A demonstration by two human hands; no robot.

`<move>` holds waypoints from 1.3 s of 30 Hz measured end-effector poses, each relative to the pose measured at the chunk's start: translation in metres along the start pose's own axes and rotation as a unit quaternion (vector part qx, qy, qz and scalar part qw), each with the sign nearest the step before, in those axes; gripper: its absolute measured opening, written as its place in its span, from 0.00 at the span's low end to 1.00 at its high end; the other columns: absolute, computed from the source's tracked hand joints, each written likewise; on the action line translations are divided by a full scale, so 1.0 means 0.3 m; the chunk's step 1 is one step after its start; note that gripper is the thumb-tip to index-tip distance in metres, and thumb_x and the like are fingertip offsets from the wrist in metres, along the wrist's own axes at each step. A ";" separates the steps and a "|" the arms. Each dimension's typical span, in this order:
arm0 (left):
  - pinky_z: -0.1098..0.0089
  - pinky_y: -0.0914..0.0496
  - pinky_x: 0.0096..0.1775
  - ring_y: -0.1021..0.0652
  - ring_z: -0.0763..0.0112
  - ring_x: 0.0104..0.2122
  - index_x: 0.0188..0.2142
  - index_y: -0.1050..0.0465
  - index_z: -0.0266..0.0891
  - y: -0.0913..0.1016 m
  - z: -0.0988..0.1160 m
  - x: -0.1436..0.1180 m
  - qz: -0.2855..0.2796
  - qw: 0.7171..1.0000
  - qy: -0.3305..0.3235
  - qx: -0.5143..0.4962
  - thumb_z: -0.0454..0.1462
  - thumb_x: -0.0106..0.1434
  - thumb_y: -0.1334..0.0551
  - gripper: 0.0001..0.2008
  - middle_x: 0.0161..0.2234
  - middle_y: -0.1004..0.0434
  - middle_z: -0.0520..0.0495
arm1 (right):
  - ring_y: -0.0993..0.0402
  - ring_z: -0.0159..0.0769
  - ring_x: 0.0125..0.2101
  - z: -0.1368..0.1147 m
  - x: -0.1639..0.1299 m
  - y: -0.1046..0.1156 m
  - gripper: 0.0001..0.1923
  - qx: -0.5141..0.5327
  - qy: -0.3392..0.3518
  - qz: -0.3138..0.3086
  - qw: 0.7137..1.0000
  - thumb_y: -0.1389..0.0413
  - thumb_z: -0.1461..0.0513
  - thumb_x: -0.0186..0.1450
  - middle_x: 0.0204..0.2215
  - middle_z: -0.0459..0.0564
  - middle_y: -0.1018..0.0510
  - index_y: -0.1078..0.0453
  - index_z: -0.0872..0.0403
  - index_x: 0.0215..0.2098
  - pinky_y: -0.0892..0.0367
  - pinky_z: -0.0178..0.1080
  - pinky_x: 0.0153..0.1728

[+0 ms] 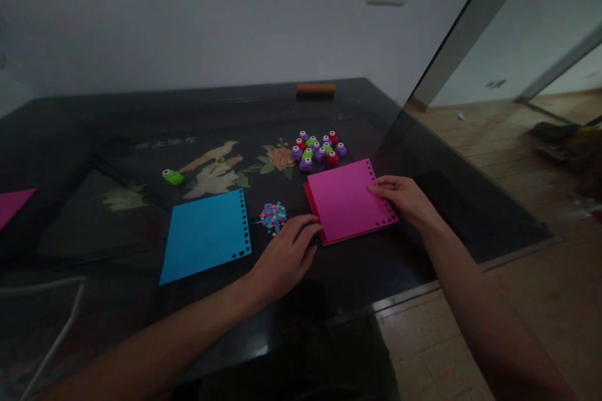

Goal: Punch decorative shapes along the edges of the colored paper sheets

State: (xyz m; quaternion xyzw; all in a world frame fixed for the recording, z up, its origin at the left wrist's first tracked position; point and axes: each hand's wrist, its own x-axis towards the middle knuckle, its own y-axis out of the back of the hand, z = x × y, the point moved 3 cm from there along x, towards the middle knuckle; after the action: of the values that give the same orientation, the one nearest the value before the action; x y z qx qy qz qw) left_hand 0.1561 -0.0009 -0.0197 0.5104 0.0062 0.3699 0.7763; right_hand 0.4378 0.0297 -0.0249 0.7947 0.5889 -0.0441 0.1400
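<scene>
A sheet of pink paper (345, 200) lies over red paper (308, 193), whose edge shows at the left and bottom. Small shapes are punched along the pink sheet's right side and lower right corner. My right hand (407, 200) pinches its right edge, thumb on top. At the left edge, my left hand (288, 254) touches the sheets with its fingertips, the thumb held apart. Just beyond that hand is a small pile of pink, blue and white paper cut-outs (273, 216). To the left lies a blue sheet (204, 235), punched along its right edge.
Several purple, green and red craft punches (320, 151) cluster behind the pink sheet. A single green punch (173, 177) sits behind the blue one. Farther back is a brown bar-shaped object (316, 89). More pink paper (14, 205) lies far left on the dark glossy table (94, 113).
</scene>
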 end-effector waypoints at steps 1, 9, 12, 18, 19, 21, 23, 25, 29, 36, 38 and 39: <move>0.54 0.34 0.54 0.33 0.58 0.55 0.53 0.40 0.39 -0.005 -0.002 0.001 -0.008 1.000 0.001 0.008 0.28 0.63 0.46 0.19 0.54 0.37 0.38 | 0.30 0.30 0.19 0.006 0.003 -0.004 0.14 -0.006 0.001 -0.005 1.000 0.31 0.58 0.44 0.21 0.44 0.23 0.26 0.54 0.27 0.37 0.33 0.20; 0.53 0.33 0.55 0.34 0.55 0.57 0.53 0.37 0.36 -0.022 -0.006 -0.001 -0.047 0.997 -0.006 0.059 0.30 0.62 0.44 0.18 0.57 0.37 0.35 | 0.29 0.31 0.20 0.026 0.009 -0.009 0.15 -0.029 0.002 -0.009 1.000 0.32 0.56 0.47 0.22 0.46 0.22 0.26 0.54 0.29 0.35 0.34 0.21; 0.53 0.34 0.56 0.34 0.54 0.58 0.52 0.36 0.34 -0.026 -0.006 -0.002 -0.053 0.996 -0.015 0.073 0.30 0.63 0.44 0.17 0.57 0.36 0.33 | 0.30 0.30 0.20 0.027 0.008 -0.010 0.14 -0.031 0.009 -0.009 0.999 0.33 0.56 0.48 0.22 0.45 0.22 0.26 0.54 0.29 0.36 0.34 0.22; 0.53 0.33 0.55 0.34 0.56 0.58 0.54 0.36 0.35 -0.033 -0.011 -0.004 -0.049 0.996 -0.021 0.073 0.31 0.64 0.45 0.18 0.57 0.35 0.34 | 0.30 0.32 0.20 0.034 0.009 -0.011 0.13 -0.028 0.009 -0.014 0.999 0.33 0.56 0.48 0.22 0.46 0.23 0.27 0.54 0.28 0.36 0.35 0.22; 0.54 0.33 0.55 0.34 0.57 0.58 0.54 0.36 0.35 -0.034 -0.011 -0.005 -0.049 0.996 -0.023 0.073 0.31 0.64 0.45 0.18 0.57 0.35 0.34 | 0.29 0.32 0.20 0.035 0.009 -0.011 0.13 -0.030 0.011 -0.013 0.999 0.33 0.56 0.48 0.22 0.46 0.23 0.27 0.54 0.28 0.36 0.35 0.22; 0.54 0.33 0.55 0.34 0.57 0.58 0.55 0.36 0.35 -0.035 -0.012 -0.006 -0.049 0.996 -0.025 0.075 0.31 0.64 0.45 0.19 0.58 0.35 0.35 | 0.29 0.32 0.21 0.035 0.011 -0.010 0.13 -0.035 0.016 -0.012 0.999 0.33 0.56 0.47 0.22 0.46 0.22 0.27 0.54 0.28 0.35 0.35 0.23; 0.54 0.33 0.55 0.34 0.57 0.58 0.54 0.36 0.36 -0.036 -0.012 -0.007 -0.049 0.995 -0.024 0.077 0.31 0.64 0.45 0.19 0.58 0.35 0.35 | 0.29 0.32 0.21 0.035 0.013 -0.010 0.14 -0.041 0.019 -0.014 0.999 0.33 0.56 0.47 0.22 0.46 0.22 0.27 0.54 0.28 0.35 0.36 0.24; 0.54 0.33 0.55 0.33 0.57 0.57 0.54 0.35 0.36 -0.036 -0.013 -0.007 -0.051 0.995 -0.023 0.083 0.31 0.64 0.45 0.18 0.58 0.35 0.35 | 0.28 0.33 0.21 0.036 0.015 -0.011 0.14 -0.047 0.017 -0.013 0.999 0.33 0.55 0.47 0.22 0.46 0.22 0.27 0.54 0.28 0.35 0.35 0.23; 0.55 0.34 0.56 0.33 0.57 0.57 0.53 0.34 0.35 -0.037 -0.012 -0.007 -0.055 0.993 -0.029 0.095 0.31 0.64 0.45 0.17 0.57 0.34 0.35 | 0.29 0.32 0.20 0.029 0.012 -0.015 0.15 -0.062 0.018 -0.004 0.998 0.33 0.55 0.47 0.21 0.46 0.23 0.26 0.54 0.28 0.36 0.35 0.22; 0.55 0.34 0.56 0.33 0.58 0.58 0.52 0.32 0.35 -0.034 -0.011 -0.010 -0.055 0.994 -0.029 0.092 0.31 0.64 0.45 0.16 0.56 0.33 0.36 | 0.30 0.32 0.20 0.013 0.005 -0.012 0.17 -0.101 0.046 0.025 0.993 0.34 0.55 0.48 0.19 0.45 0.25 0.26 0.55 0.33 0.37 0.34 0.21; 0.55 0.34 0.56 0.33 0.58 0.57 0.52 0.32 0.35 -0.034 -0.010 -0.010 -0.054 0.993 -0.031 0.097 0.31 0.64 0.45 0.16 0.56 0.33 0.36 | 0.31 0.32 0.19 0.015 0.011 0.000 0.17 -0.123 0.069 0.037 0.989 0.35 0.55 0.50 0.19 0.45 0.26 0.27 0.55 0.35 0.37 0.35 0.21; 0.56 0.34 0.56 0.33 0.57 0.57 0.52 0.32 0.35 -0.035 -0.009 -0.010 -0.054 0.993 -0.033 0.098 0.31 0.64 0.45 0.16 0.56 0.33 0.36 | 0.32 0.32 0.19 0.016 0.015 0.007 0.18 -0.135 0.083 0.043 0.986 0.35 0.55 0.50 0.19 0.45 0.26 0.27 0.56 0.35 0.37 0.35 0.21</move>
State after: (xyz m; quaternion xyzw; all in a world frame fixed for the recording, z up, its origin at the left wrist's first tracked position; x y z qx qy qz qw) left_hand 0.1587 -0.0026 -0.0304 0.5944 0.0445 0.3085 0.7413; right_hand 0.4415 0.0321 -0.0302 0.7943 0.5641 0.1075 0.1984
